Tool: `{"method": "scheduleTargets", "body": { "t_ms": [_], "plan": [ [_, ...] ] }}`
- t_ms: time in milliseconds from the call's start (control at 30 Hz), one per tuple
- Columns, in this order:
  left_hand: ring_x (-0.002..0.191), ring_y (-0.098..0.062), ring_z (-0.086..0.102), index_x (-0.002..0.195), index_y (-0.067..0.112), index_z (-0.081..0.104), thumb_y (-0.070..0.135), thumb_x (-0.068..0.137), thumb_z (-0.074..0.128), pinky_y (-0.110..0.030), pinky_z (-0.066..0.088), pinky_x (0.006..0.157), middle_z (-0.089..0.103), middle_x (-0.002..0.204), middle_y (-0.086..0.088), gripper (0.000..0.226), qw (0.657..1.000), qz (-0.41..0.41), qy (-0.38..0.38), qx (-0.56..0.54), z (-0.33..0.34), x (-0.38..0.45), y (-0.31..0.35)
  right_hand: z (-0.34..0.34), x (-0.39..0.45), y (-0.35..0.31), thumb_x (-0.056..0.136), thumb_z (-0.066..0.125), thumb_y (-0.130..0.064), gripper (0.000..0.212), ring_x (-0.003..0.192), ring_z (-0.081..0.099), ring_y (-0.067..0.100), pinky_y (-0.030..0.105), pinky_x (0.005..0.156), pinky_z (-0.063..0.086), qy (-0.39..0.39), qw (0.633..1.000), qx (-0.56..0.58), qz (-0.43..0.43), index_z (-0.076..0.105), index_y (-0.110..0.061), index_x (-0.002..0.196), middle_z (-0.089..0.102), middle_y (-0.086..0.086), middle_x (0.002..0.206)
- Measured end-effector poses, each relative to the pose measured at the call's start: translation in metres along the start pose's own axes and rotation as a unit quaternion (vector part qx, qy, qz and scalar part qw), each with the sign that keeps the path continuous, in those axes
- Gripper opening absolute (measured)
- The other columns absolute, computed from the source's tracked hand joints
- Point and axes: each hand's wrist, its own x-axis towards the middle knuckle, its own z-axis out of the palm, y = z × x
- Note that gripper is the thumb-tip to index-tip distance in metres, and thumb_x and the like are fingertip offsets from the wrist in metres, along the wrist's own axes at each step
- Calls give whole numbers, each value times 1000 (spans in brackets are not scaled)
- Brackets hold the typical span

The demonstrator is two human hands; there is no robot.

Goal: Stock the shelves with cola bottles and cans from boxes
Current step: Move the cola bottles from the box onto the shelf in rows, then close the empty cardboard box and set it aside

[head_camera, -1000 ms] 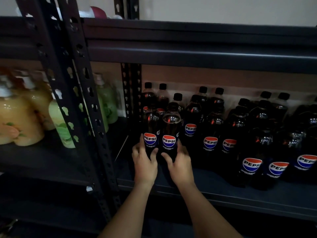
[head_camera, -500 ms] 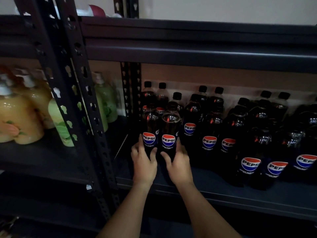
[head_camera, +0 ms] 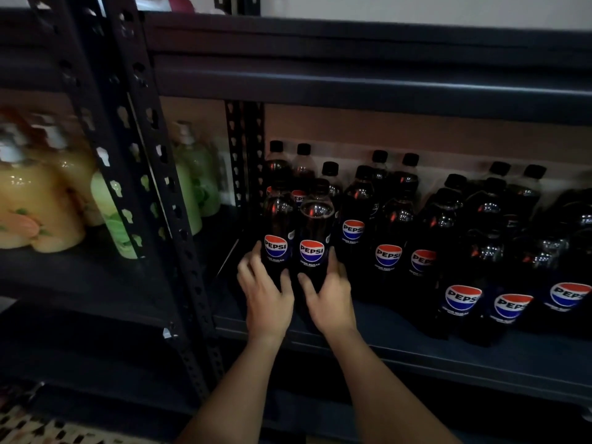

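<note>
Hands are working side by side at the near left end of the dark metal shelf [head_camera: 416,350], each one wrapping the lower body of a cola bottle. The left hand [head_camera: 266,299] is gripping the left bottle [head_camera: 278,238], its fingers curling round the bottle's left side and its thumb lying across the front just below the Pepsi label. The right hand [head_camera: 331,299] is gripping the right bottle [head_camera: 314,241], its thumb slanting across the front and its fingers curving round the right side, where their tips are passing out of sight. Both bottles are standing upright on the shelf and touching each other, with their labels facing the camera; whether the hands are bearing any of their weight cannot be told. Behind them and to their right, the other cola bottles [head_camera: 389,238] with black caps are standing in crowded rows that are reaching to the far wall and out to the right edge of the view, the nearest ones sitting at the right. Perforated uprights [head_camera: 150,193] are dividing this bay from the one on the left, where yellow jugs [head_camera: 35,203] and pale green bottles [head_camera: 192,187] are sitting on a slightly higher shelf board. An upper shelf beam [head_camera: 368,81] is running across above the cola, and both forearms are coming up from the near bottom of the view.
</note>
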Motion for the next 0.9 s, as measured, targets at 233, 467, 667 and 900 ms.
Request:
{"method": "scheduleTargets", "body": {
  "t_ms": [233, 467, 667, 900],
  "plan": [
    [111, -13, 48, 139, 19, 44, 12, 94, 66, -24, 40, 87, 47, 119, 2, 51, 998, 34, 29, 42, -2, -24, 6, -12, -17, 3, 95, 69, -30, 77, 127, 54, 22, 38, 101, 54, -6, 999, 36, 40, 26, -16, 157, 42, 9, 144],
    [93, -14, 52, 127, 36, 48, 10, 96, 67, -19, 44, 88, 51, 101, 6, 45, 996, 70, -10, -56, 2, -100, 12, -58, -74, 27, 96, 69, -21, 36, 76, 58, 8, 23, 71, 54, 21, 993, 84, -80, 59, -14, 130, 55, -5, 97],
    [94, -12, 51, 127, 20, 54, 15, 100, 62, -22, 45, 89, 47, 104, 11, 28, 993, 90, -79, 16, 16, -183, -16, -85, -145, 97, 95, 69, -9, 18, 73, 55, 6, 10, 69, 44, 16, 984, 72, -163, 68, -6, 112, 56, -1, 86],
    [106, -25, 58, 123, 15, 59, 29, 101, 49, -39, 48, 93, 59, 113, 1, 28, 969, 58, -190, 146, 38, -290, -120, -95, -241, 245, 96, 68, -12, 15, 70, 54, 5, 20, 65, 48, -45, 997, 3, -58, 66, -13, 111, 55, -6, 84]
  ]
}}
